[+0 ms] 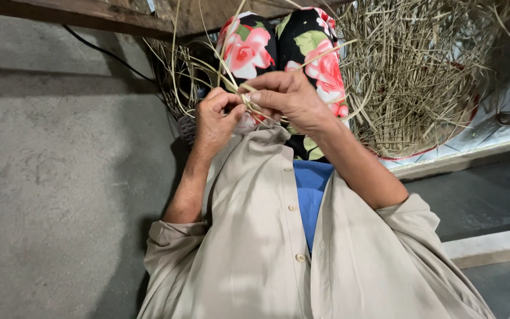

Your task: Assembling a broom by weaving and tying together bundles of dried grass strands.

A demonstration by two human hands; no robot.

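Two bare hands meet over the person's lap in the head view, both working the same few pale straw strands [249, 106]. The left hand [215, 121] sits just left of the strands, fingers curled in and pinched on them near the thumb. The right hand [293, 97] comes in from the other side, its fingers folded down over the strands and its thumb tip pressing them toward the left hand, so both hands are closed on the straw and touching each other.

Loose ends of the strands fan up and away from the hands, across the floral trousers [320, 65] on the knees beyond them. Right of the strands, well past the knee, a big tangled heap of dry straw [420, 71] fills a round basin with a red rim [411, 155]. Left of the strands lies bare concrete floor [60, 177], and a wooden beam [90, 15] runs above. Nearer the camera a beige buttoned shirt [255, 236] covers the chest, open over blue cloth.

By the look of it, the step in hand is twisting or plaiting the strands together, though the crossing point itself is hidden under the fingers, so the exact pattern cannot be told. A further fold would call for one hand to keep its pinch firm while the other shifts along a strand.
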